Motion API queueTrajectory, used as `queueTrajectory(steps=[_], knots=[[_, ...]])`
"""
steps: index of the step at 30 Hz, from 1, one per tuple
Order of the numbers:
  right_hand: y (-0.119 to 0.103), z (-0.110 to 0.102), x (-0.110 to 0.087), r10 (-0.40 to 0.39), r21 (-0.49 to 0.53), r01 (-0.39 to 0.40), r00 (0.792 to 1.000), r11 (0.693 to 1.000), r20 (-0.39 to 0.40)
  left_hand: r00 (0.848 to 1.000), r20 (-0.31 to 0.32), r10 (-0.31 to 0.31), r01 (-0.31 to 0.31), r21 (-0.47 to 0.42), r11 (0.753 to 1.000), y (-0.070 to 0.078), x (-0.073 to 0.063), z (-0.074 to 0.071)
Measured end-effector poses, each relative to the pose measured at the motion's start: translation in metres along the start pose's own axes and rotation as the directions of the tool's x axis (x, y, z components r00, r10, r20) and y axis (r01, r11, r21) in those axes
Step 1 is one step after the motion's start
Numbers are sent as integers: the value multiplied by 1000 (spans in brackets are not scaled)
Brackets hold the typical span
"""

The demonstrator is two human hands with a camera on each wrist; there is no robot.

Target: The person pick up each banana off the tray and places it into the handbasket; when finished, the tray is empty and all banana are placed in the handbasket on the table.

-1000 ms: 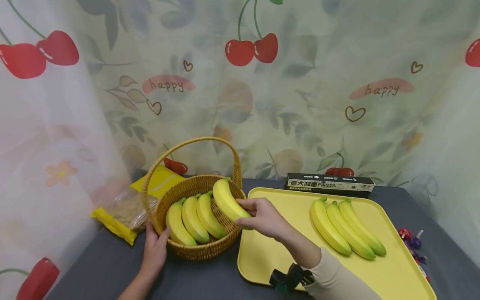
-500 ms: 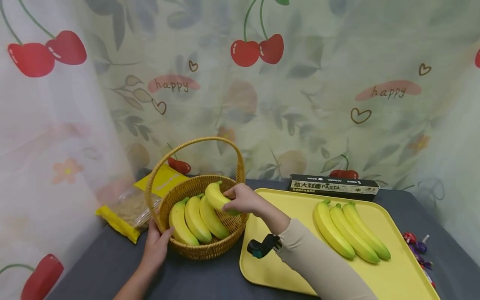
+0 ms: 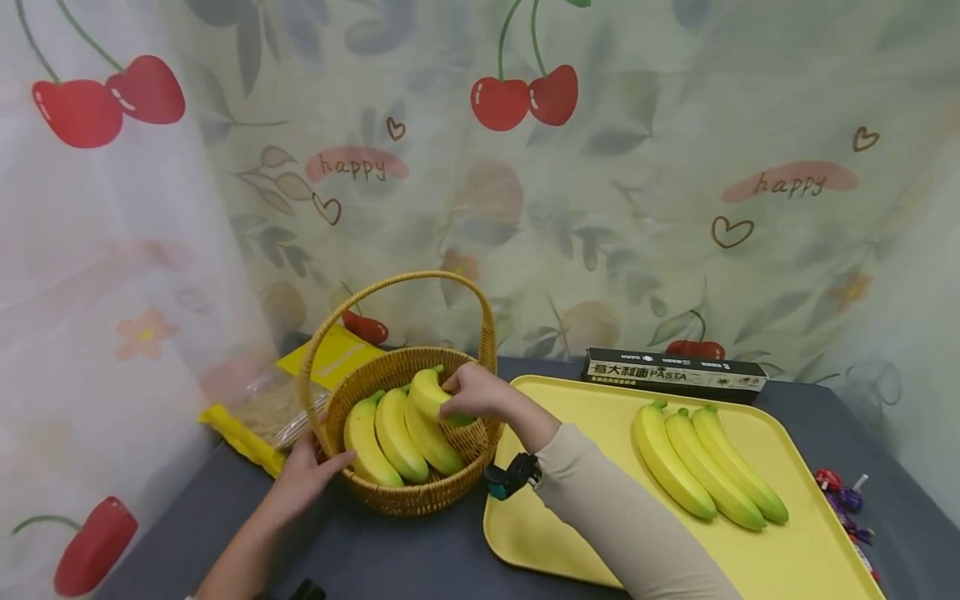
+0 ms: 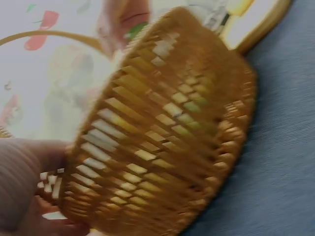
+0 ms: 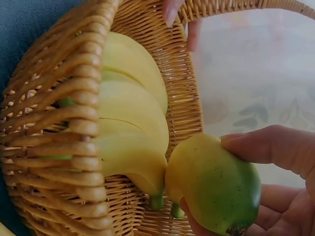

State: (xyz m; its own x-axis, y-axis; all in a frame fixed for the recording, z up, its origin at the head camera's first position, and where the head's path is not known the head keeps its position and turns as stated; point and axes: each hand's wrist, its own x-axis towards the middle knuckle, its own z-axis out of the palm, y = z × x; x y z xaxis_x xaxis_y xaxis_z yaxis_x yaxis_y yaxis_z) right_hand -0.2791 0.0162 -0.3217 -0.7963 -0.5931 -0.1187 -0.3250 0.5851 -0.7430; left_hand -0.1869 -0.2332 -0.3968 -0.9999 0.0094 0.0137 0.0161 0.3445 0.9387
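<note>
A wicker basket (image 3: 416, 500) with a tall handle holds three yellow bananas (image 3: 397, 437) lying side by side. My left hand (image 3: 300, 479) grips the basket's left rim, its thumb over the edge. Inside the basket's right part, my right hand (image 3: 480, 392) holds another banana (image 3: 426, 396) by its lower end, stem pointing up and away. The right wrist view has this banana (image 5: 211, 182) pinched between thumb and fingers, close beside the nearest one in the basket. In the left wrist view the woven wall (image 4: 162, 128) is blurred and hides most of the contents.
Right of the basket lies a yellow tray (image 3: 555, 533) bearing three more bananas (image 3: 708, 467). Behind it stands a black pasta box (image 3: 675, 375). Wrapped lollipops (image 3: 843, 500) lie past the tray's right edge. A yellow food package (image 3: 262, 412) is left of the basket.
My right hand has carried its banana leftward and down into the basket, next to the other three. The left hand stays at the rim, its wrist now turned further outward.
</note>
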Motion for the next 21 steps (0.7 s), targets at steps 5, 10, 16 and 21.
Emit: queueTrajectory(steps=[5, 10, 16, 21], knots=[[-1, 0, 0, 1, -8, -1, 1000, 1000, -2, 991, 120, -64, 61, 26, 998, 7, 3, -12], [-2, 2, 1, 6, -35, -6, 1000, 999, 8, 976, 203, -76, 65, 60, 996, 10, 5, -22], [-2, 6, 2, 0, -94, 2, 1000, 996, 19, 974, 223, -34, 14, 92, 996, 9, 8, -29], [-1, 6, 2, 23, -129, -18, 999, 991, 32, 966, 253, 44, -67, 82, 994, 9, 12, -32]])
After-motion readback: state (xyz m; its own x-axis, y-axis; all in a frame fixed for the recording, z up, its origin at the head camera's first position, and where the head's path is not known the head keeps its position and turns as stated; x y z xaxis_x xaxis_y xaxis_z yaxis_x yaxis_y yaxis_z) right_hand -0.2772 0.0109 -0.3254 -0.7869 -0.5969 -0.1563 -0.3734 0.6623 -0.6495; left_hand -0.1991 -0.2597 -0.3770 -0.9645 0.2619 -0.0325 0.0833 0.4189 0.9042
